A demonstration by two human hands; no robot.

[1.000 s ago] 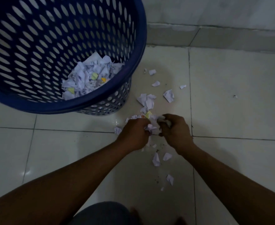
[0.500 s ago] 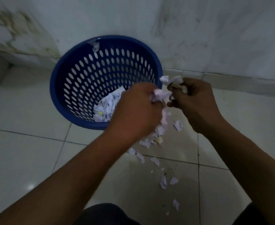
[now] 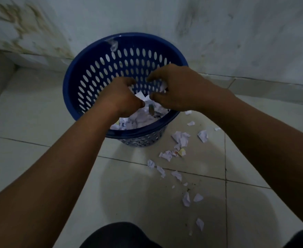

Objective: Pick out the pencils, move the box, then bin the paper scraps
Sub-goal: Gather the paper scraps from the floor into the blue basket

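Note:
A blue perforated basket (image 3: 79, 76) stands on the tiled floor against the wall, with a heap of paper scraps (image 3: 140, 119) in its bottom. Both my hands hover over its opening. My left hand (image 3: 122, 99) is curled around white scraps that stick out by its fingers. My right hand (image 3: 175, 88) has its fingers arched and partly spread, with a white scrap (image 3: 163, 86) still tucked under the palm. One blurred scrap (image 3: 151, 108) falls between the hands. No pencils or box are in view.
Several loose paper scraps (image 3: 181, 138) lie on the floor right of and in front of the basket, trailing toward me (image 3: 186, 199). The stained wall (image 3: 218, 33) rises right behind the basket. My dark-clothed knee (image 3: 122, 237) shows at the bottom edge.
Both hands rose from the floor with scraps gathered and moved left over the basket. The right hand's fingers have loosened and a scrap is dropping in.

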